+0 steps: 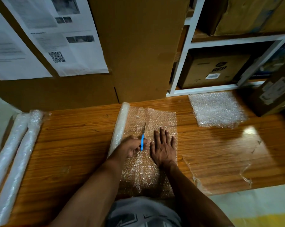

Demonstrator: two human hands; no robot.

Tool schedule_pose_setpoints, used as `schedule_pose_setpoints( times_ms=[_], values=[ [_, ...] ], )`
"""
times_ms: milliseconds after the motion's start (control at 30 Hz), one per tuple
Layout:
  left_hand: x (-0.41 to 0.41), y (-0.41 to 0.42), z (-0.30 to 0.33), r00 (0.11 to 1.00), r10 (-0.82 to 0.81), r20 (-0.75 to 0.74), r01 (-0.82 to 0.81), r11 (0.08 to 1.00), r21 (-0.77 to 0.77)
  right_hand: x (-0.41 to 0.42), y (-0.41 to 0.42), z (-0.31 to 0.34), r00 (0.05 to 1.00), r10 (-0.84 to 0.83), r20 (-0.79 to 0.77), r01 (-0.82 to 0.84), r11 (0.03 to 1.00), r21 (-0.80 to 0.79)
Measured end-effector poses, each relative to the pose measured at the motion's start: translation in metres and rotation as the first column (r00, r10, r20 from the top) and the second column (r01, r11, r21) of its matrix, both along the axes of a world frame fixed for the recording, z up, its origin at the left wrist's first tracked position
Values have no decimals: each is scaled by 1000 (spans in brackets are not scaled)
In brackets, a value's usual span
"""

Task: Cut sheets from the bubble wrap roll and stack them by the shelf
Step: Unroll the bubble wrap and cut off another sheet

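Cutting apparently midway: left hand (pixel 132 145) gripping blue scissors (pixel 142 140), right hand (pixel 163 147) flat on the bubble wrap (pixel 156 118), risking a crooked, snagged cut near fingertips.

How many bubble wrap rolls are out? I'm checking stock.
3: one roll beside the left hand, two rolls at the table's left edge. Others may be hidden.
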State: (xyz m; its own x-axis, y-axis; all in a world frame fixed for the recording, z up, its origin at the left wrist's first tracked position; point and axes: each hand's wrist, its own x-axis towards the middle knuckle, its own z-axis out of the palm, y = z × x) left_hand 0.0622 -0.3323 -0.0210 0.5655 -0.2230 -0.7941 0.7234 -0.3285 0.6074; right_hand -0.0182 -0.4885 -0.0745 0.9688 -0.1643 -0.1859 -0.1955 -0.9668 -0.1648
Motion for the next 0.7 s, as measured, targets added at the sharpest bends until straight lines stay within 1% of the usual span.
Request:
schedule_pose_setpoints(
  times_ms=[100, 267, 333, 467, 700],
  values=[
    [3, 2, -1, 1000, 12, -12, -12, 1000, -7, 4, 0, 5, 1000, -14, -8, 14, 1000, -8],
    [3, 5, 9, 997, -50, -59, 47, 998, -44, 22, -2, 23, 987, -45, 151, 51, 998, -36],
    [3, 4, 11, 992, -96, -85, 91, 994, -61, 31, -5, 21, 991, -41, 127, 41, 999, -1],
    [10, 1, 16, 980, -152, -131, 143, 987, -75, 39, -13, 3, 998, 50, 28, -50, 999, -17],
    [29, -6, 19, 976, -165, -142, 161, 986, -37, 37, -17, -2, 998, 45, 32, -45, 999, -2]
  ],
)
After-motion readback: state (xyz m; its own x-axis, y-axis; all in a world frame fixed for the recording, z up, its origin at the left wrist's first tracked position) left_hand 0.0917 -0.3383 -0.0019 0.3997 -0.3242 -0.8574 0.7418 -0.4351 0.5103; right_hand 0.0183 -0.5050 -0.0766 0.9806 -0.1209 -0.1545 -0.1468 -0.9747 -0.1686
